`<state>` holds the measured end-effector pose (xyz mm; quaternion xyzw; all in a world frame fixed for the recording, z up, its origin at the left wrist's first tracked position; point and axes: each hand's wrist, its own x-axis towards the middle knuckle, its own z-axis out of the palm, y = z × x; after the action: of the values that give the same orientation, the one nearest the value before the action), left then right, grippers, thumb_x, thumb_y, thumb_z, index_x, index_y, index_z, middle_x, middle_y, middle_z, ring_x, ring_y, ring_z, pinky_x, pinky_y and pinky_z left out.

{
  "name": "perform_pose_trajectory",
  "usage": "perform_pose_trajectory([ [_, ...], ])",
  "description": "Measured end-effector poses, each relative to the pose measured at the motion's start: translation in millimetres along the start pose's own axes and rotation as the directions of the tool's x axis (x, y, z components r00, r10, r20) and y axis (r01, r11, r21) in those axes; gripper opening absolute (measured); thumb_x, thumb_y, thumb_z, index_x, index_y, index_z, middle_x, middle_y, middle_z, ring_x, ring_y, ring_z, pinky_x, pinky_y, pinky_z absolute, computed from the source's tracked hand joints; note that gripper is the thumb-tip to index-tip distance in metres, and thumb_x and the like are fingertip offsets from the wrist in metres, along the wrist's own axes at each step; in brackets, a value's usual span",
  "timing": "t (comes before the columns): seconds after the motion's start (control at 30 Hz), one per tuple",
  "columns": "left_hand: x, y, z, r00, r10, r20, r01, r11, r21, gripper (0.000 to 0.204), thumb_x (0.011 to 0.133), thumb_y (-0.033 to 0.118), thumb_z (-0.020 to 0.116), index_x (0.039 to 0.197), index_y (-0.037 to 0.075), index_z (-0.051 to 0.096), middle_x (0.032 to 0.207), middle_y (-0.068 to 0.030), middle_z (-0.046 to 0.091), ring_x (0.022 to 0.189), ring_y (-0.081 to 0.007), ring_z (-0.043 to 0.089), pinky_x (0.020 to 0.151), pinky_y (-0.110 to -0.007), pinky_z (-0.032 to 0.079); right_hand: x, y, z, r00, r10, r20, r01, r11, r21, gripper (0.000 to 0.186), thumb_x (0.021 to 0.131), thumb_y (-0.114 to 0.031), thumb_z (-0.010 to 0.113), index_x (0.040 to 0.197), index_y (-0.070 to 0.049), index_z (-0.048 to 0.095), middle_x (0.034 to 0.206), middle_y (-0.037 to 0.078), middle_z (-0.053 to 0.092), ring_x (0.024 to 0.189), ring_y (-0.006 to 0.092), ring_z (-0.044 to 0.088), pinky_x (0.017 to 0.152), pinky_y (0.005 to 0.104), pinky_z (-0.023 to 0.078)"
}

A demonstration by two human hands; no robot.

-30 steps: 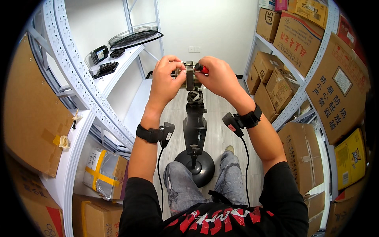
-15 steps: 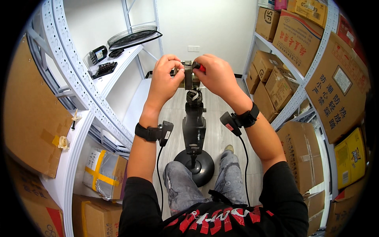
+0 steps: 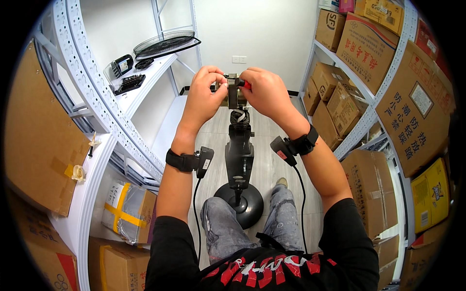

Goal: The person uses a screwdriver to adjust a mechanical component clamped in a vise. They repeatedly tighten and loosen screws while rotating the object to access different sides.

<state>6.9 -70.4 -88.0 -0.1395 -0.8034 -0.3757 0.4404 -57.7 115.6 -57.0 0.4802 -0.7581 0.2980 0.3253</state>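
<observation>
A fan motor (image 3: 233, 97) with a metal casing stands bare on top of a black fan stand (image 3: 239, 157). My left hand (image 3: 206, 94) is closed at the motor's left side, its thumb and fingers bent against the casing. On the other side my right hand (image 3: 264, 92) is closed round a red-and-black handled screwdriver (image 3: 246, 84), held across the motor's upper right edge. A thin dark piece shows between the two hands; my fingers hide its ends. Below the motor, the stand's neck (image 3: 240, 117) has a pale wire beside it.
A round black base (image 3: 250, 216) rests on the floor between my legs. The left shelf (image 3: 141, 94) bears a wire fan guard (image 3: 165, 42) and small black parts. Cardboard boxes (image 3: 366, 51) fill the right rack. Black cables hang from my wrist devices (image 3: 205, 162).
The screwdriver's handle has tilted a little and its black end sits slightly lower and further left. Both hands stay almost where they were at the motor.
</observation>
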Motion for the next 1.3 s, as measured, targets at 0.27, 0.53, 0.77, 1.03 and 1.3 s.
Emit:
perform_pose_trajectory([
  [0.27, 1.1, -2.0, -3.7, 0.999, 0.045, 0.016, -0.046, 0.996, 0.079, 0.01, 0.089, 0.01, 0.069, 0.092, 0.001, 0.066, 0.117, -0.0104, 0.064, 0.108, -0.0252, 0.062, 0.097, -0.034, 0.048, 1.9, -1.9, -3.3, 1.0, -0.017, 0.022, 0.018, 1.0, -0.017, 0.006, 0.083, -0.005, 0.068, 0.088, -0.005, 0.069, 0.086, 0.009, 0.066, 0.078, 0.0344, 0.067, 0.066, 0.0447, 0.054],
  [0.53, 0.7, -0.4, -0.2, 0.999, 0.053, -0.003, -0.053, 0.997, 0.047, 0.009, 0.087, 0.009, 0.071, 0.091, 0.002, 0.067, 0.116, -0.0092, 0.064, 0.109, -0.0253, 0.063, 0.097, -0.034, 0.048, -3.3, 6.5, 1.3, 0.997, -0.054, 0.054, 0.063, 0.983, -0.172, 0.01, 0.087, -0.005, 0.067, 0.096, -0.008, 0.068, 0.091, 0.007, 0.066, 0.077, 0.0318, 0.066, 0.065, 0.0431, 0.053],
  [0.77, -10.1, 7.0, -0.4, 0.997, 0.023, -0.074, -0.018, 0.997, 0.076, 0.011, 0.085, 0.008, 0.073, 0.095, 0.002, 0.073, 0.114, -0.0092, 0.065, 0.109, -0.025, 0.064, 0.096, -0.035, 0.05, -9.7, 1.2, -7.4, 0.999, 0.028, -0.027, -0.028, 1.0, 0.011, 0.012, 0.086, -0.008, 0.071, 0.098, -0.008, 0.068, 0.091, 0.008, 0.066, 0.077, 0.0317, 0.068, 0.065, 0.0418, 0.054],
  [1.03, -23.3, 10.8, 15.9, 0.974, 0.02, -0.224, 0.009, 0.992, 0.126, 0.014, 0.084, 0.002, 0.077, 0.098, 0.0, 0.076, 0.115, -0.008, 0.067, 0.102, -0.0208, 0.067, 0.087, -0.032, 0.054, -25.9, -1.6, -31.0, 0.993, 0.11, -0.033, -0.105, 0.985, 0.139, 0.013, 0.086, -0.01, 0.075, 0.099, -0.008, 0.072, 0.086, 0.007, 0.064, 0.072, 0.0287, 0.065, 0.065, 0.0398, 0.052],
  [1.3, -29.8, 24.0, 30.4, 0.959, -0.089, -0.267, 0.076, 0.995, -0.061, 0.012, 0.081, 0.004, 0.079, 0.093, 0.004, 0.076, 0.112, -0.0058, 0.067, 0.11, -0.0279, 0.059, 0.097, -0.04, 0.047, -48.9, -2.1, -39.2, 0.989, 0.137, 0.052, -0.143, 0.98, 0.139, 0.011, 0.087, -0.013, 0.074, 0.095, -0.007, 0.071, 0.083, 0.008, 0.062, 0.071, 0.0277, 0.064, 0.063, 0.0387, 0.051],
])
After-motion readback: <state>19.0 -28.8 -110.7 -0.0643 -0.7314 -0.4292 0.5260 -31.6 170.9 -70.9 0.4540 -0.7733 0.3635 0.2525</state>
